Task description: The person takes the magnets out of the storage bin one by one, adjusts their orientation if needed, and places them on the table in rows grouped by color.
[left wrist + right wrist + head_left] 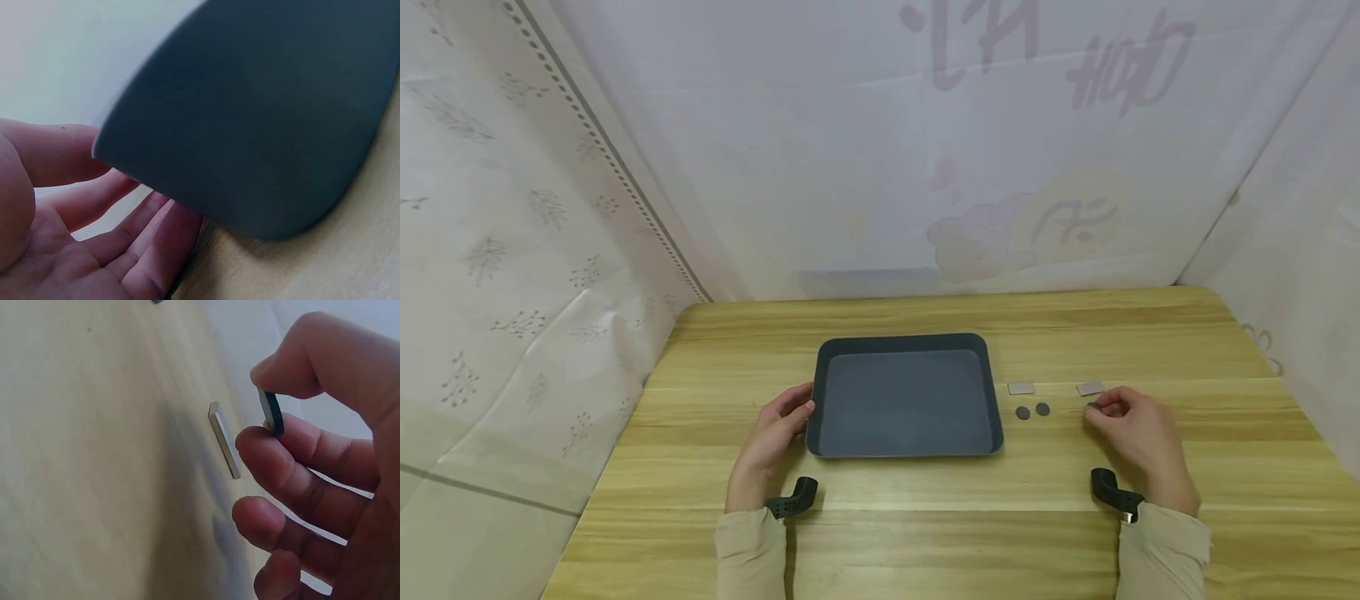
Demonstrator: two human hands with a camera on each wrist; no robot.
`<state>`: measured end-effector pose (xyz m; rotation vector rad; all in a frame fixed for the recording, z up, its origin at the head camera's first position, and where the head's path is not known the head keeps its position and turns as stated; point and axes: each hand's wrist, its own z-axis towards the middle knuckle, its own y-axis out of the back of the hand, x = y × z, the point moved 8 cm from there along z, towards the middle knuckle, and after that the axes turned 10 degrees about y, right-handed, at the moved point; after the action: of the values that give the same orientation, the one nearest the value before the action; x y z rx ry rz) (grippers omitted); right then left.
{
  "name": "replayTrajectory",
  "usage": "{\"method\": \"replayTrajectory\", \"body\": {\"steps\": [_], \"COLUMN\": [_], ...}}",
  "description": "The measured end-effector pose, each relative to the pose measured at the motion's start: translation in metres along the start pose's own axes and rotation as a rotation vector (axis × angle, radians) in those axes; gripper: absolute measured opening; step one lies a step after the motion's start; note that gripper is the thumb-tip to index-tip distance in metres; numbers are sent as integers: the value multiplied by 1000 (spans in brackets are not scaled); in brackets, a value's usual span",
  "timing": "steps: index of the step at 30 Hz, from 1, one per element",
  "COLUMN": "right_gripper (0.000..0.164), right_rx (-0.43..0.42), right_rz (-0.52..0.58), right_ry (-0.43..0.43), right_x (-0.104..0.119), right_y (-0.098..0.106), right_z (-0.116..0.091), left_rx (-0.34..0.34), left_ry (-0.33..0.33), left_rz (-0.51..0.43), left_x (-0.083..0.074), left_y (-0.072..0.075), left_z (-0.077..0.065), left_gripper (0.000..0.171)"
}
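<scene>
A dark grey rectangular tray (pixel 904 404) lies on the table. At its left side, my left hand (pixel 778 425) holds the edge; in the left wrist view the thumb meets the rim and the fingertips (pixel 178 225) reach the tray's lower edge (pixel 250 156). My right hand (pixel 1138 429), right of the tray, pinches a small dark round disc (pixel 272 412) between thumb and fingers. Just beyond that hand lies a thin light-grey rectangular piece (pixel 1090 388), also seen edge-on in the right wrist view.
Between tray and right hand lie two dark discs (pixel 1023 412) side by side, with another light-grey rectangular piece (pixel 1021 388) behind them. The wooden table (pixel 940 550) ends at a pale printed cloth (pixel 850 167). A black camera mount (pixel 797 497) sits on each wrist.
</scene>
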<state>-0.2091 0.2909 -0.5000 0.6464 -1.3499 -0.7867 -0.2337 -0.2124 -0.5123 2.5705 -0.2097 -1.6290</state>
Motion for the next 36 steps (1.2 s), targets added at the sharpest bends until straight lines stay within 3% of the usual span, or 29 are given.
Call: {"method": "replayTrajectory", "body": {"steps": [36], "right_gripper": [17], "right_rx": [129], "right_rz": [29], "right_ry": [-2], "right_x": [-13], "right_y": [-10], "right_z": [-5], "left_rx": [0], "left_ry": [2], "left_rz": [-20], "left_x": [1], "left_y": [0], "left_z": [1], "left_gripper": [44]}}
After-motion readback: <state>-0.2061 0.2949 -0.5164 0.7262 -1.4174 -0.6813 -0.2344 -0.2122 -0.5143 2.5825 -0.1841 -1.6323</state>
